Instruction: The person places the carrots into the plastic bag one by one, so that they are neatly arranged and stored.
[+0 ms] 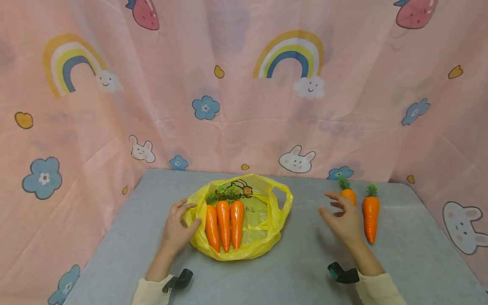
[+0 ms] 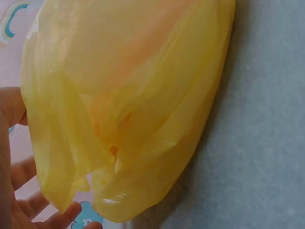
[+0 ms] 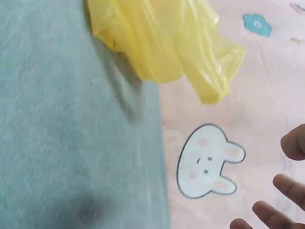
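A yellow plastic bag [image 1: 263,250] stands with its mouth open on the table, its handle loop at the right side. Inside lie three toy carrots [image 1: 224,222], side by side with green tops pointing away. My left hand [image 1: 177,226] is at the bag's left rim with fingers and thumb spread; in the left wrist view, the bag [image 2: 143,143] hides part of the fingers [image 2: 28,171]. My right hand [image 1: 345,218] hovers with spread fingers and holds nothing. Beyond it are two more carrots, one partly hidden [image 1: 348,195] and one in full view [image 1: 371,218].
The grey table [image 1: 297,275] runs back to a pink printed curtain [image 1: 244,140], which hangs behind it and along both sides. Dark wrist-worn devices [image 1: 343,273] sit on both wrists.
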`<state>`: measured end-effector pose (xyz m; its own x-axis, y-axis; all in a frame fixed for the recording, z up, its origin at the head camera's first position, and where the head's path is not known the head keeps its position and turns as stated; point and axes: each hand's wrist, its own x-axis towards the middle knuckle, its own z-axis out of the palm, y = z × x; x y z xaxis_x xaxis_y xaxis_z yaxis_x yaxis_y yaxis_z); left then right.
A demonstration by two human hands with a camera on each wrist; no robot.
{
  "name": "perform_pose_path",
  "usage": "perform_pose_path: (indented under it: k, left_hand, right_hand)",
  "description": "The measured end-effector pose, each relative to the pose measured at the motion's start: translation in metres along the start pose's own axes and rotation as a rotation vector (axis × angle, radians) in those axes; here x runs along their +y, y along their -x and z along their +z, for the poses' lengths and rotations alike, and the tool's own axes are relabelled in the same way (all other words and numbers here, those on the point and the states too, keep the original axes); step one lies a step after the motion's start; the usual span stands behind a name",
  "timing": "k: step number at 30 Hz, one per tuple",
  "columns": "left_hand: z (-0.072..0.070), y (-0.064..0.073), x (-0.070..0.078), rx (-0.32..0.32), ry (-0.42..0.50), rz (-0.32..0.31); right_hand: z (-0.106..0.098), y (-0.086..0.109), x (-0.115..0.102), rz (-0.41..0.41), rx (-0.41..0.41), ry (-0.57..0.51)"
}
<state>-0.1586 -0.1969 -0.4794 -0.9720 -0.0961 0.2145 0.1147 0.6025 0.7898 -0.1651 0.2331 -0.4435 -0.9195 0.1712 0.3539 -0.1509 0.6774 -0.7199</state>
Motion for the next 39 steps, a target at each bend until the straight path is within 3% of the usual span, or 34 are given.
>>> perform_pose_path:
  k: [10,14,20,26,39]
  left_hand:
    - [0.000,0.000,-0.002,-0.010,-0.002,-0.006]
    - [0.000,0.000,-0.003,-0.008,0.000,-0.009]
    - [0.000,-0.001,-0.003,-0.007,-0.005,-0.002]
    - [0.000,-0.001,-0.004,-0.018,0.009,-0.012]
    - [-0.001,0.000,-0.005,-0.020,0.020,-0.013]
  right_hand:
    - [-0.003,-0.005,0.029,0.134,0.100,0.015]
    - [-0.007,-0.006,0.036,0.167,0.086,0.065]
    - [-0.010,-0.008,0.048,0.119,0.098,0.153]
    - [-0.011,-0.011,0.057,0.164,0.057,0.233]
    - [-0.012,-0.013,0.066,0.232,0.001,0.279]
